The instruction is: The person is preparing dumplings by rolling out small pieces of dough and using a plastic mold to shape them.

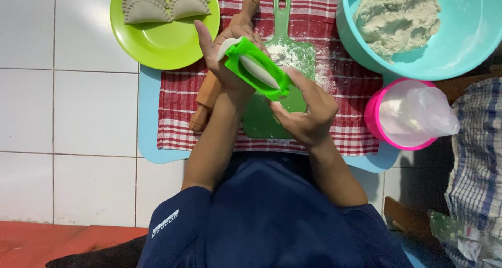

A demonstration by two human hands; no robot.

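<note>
My left hand (222, 51) holds a bright green hinged dumpling press (256, 68) folded over, with a strip of white dough (260, 71) showing along its seam. My right hand (308, 113) grips the press's lower right end with thumb and fingers. Both hands are raised above a green cutting board (285, 53) dusted with flour. A wooden rolling pin (209, 93) lies under my left wrist on the red checked cloth (345, 85).
A lime green plate (157, 46) at top left carries several shaped dumplings (157, 4). A teal bowl (470, 32) at top right holds a lump of dough (397, 14). A pink tub (374, 119) holds a plastic bag of flour. White floor tiles lie to the left.
</note>
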